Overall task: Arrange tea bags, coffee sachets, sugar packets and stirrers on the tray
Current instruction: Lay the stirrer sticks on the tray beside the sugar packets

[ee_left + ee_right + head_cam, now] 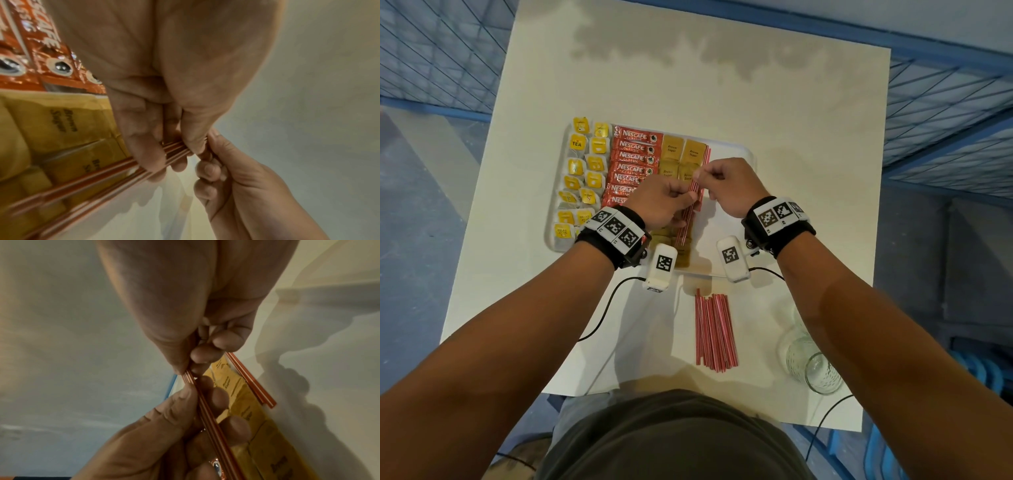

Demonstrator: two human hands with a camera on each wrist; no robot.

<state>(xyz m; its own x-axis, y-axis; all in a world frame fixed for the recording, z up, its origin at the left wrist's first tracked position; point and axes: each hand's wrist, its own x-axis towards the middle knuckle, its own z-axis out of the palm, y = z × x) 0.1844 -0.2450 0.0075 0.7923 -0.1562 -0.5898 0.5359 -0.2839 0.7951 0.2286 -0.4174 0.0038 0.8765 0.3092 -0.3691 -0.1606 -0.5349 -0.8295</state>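
The tray [739, 150] is white, on a cream desk [722, 85]. At the tray's left edge the tea bags [582, 171] are white with yellow tags, one printed "TEA" in dark letters. Beside them the coffee sachets [633, 157] are red-orange with white "NESCAFE CLASSIC" lettering and a small dark cup mark. The sugar packets [681, 154] are mustard-brown with dark "Brown Sugar" print. The stirrers [693, 202] in the hands are red with thin white stripes, and so is the loose pile [715, 332] near the desk's front edge. The glass [815, 363] at the front right corner is clear. The wrist bands [616, 236] are black with white tags bearing black square codes.
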